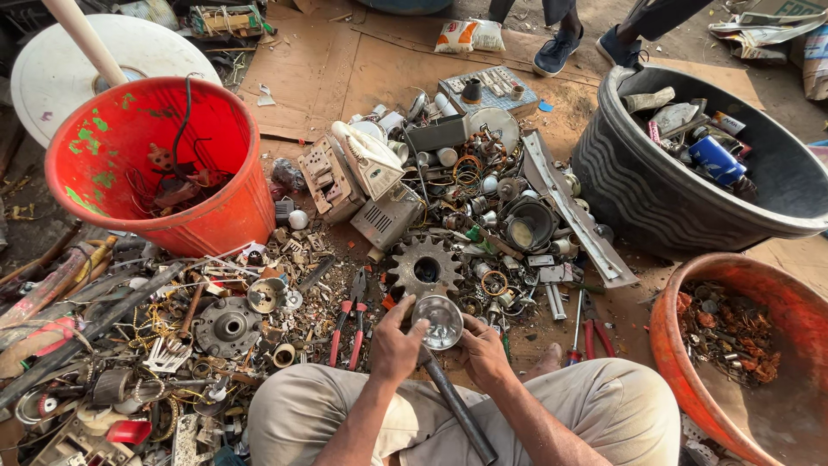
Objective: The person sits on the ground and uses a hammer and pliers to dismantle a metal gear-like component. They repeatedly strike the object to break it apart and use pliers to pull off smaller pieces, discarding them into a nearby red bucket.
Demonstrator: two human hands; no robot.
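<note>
holding a shiny metal reflector cup (442, 322) between them, the left hand (394, 345) and right hand (483, 352) sit just above the person's knees, the cup's open mouth turned up toward the camera; the left hand's fingers curl around its left rim and the right hand's fingers press against its right side, so both hands are closed on it, pinching it from opposite sides. a dark metal rod (457, 406) runs from under the cup down between the legs. to the upper left stands a red plastic bucket (220, 211) with green paint flecks, holding tangled dark wires and small rusty parts. at the upper right a big black tub (638, 194) holds cans, a blue cylinder and mixed scrap. at the lower right an orange basin (681, 362) holds a heap of small rusty bits. just beyond the cup lie a toothed gear (424, 267), red-handled pliers (349, 324) to its left, and a round hub disc (228, 327) farther left. a red-handled screwdriver (576, 341) lies to the right. scrap covers the cardboard floor (345, 69) all around
</note>
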